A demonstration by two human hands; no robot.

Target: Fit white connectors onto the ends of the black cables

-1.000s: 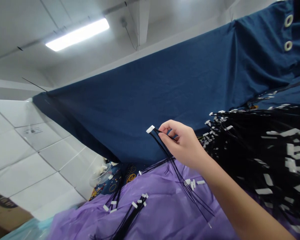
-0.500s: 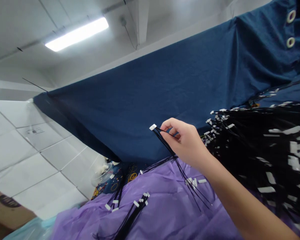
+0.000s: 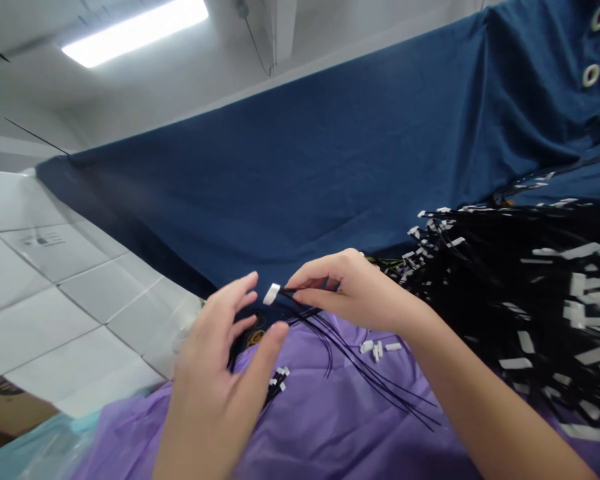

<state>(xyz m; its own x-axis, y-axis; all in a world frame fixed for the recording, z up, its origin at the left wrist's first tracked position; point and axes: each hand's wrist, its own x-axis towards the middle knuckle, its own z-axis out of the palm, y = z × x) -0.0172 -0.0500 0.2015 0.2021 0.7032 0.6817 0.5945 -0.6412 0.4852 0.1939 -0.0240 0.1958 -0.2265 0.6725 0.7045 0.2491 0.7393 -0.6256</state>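
My right hand [image 3: 340, 287] pinches a thin black wire harness [image 3: 325, 327] just behind its white connector [image 3: 271, 294]. The harness's loose wires trail down to the right over a purple plastic sheet [image 3: 320, 413]. Left of the connector, my left hand [image 3: 225, 367] is raised with fingers and thumb spread, holding nothing and apart from the connector. Partly hidden behind my left hand, a bundle of black wires with white connectors [image 3: 280, 379] lies on the sheet. More white connectors [image 3: 379, 348] rest below my right wrist.
A large heap of black wires with white connectors [image 3: 520, 287] fills the right side. Behind hangs a dark blue cloth [image 3: 305, 167]. White boxes or panels [image 3: 80, 300] stand at the left, with a brown carton [image 3: 10, 407] below them.
My left hand has come into view from below. My right hand has moved a little left and lower with the harness, and its connector now points toward my left hand.
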